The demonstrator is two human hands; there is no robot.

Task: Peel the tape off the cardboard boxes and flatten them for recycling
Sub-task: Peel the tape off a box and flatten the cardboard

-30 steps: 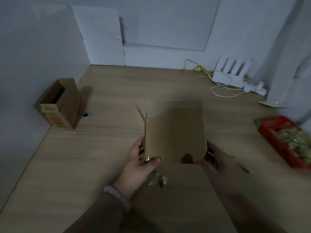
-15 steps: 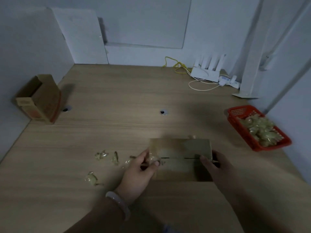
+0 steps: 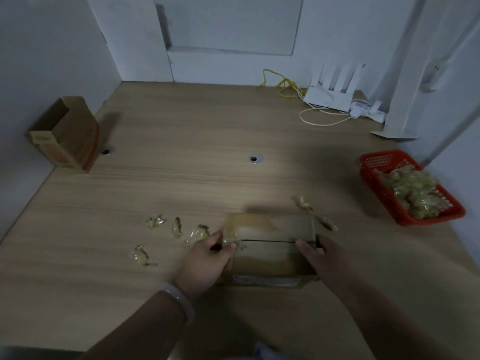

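Near the front edge of the wooden table (image 3: pixel 181 183), a small cardboard box (image 3: pixel 270 229) lies flat between both hands, its top face split by a dark seam running left to right. Glossy tape residue shows along the top face and at the left end of the seam. The left hand (image 3: pixel 207 258) grips the box's left end, thumb curled onto the top at the seam and fingers tucked round the side; whether the thumb is pinching a tape end is too blurred to tell. The right hand (image 3: pixel 319 258) clasps the right end, thumb lying on top near the seam and fingers wrapped down the side. A pale bracelet (image 3: pixel 179 300) sits on the left wrist.

Crumpled tape scraps (image 3: pixel 155 220) lie scattered on the table left of the box, and more lie just beyond its right corner. Well to the right stands a red basket (image 3: pixel 374 162) heaped with wadded tape (image 3: pixel 413 190). A second box (image 3: pixel 65 133), open at the top, stands upright at the far left against the wall. At the back right sit a white router (image 3: pixel 335 92) and a yellow cable (image 3: pixel 280 83).
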